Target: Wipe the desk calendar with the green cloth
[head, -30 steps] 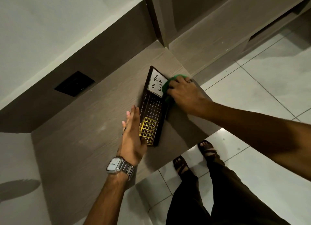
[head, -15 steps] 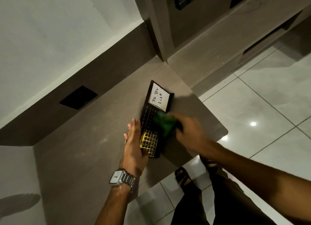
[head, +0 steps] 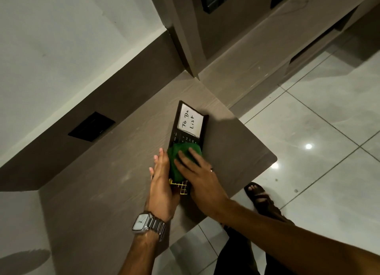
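The black desk calendar (head: 186, 132) lies flat on the wooden desk (head: 98, 192), near its right edge. A white "To Do List" card fills its far end and a yellow grid shows at its near end. My right hand (head: 198, 178) presses the green cloth (head: 178, 161) flat on the calendar's middle, fingers spread over it. My left hand (head: 161, 190), with a steel watch on the wrist, rests edge-on against the calendar's left side and braces it, fingers straight.
A black socket plate (head: 91, 126) sits in the brown back panel at the left. A cabinet column (head: 185, 38) rises behind the desk's far corner. The rounded desk corner (head: 271, 159) overhangs the glossy tiled floor, where my sandalled foot (head: 259, 196) stands.
My right hand has slid the green cloth from the "To Do List" end down the calendar toward its near end. The left hand has stayed against the calendar's left side.
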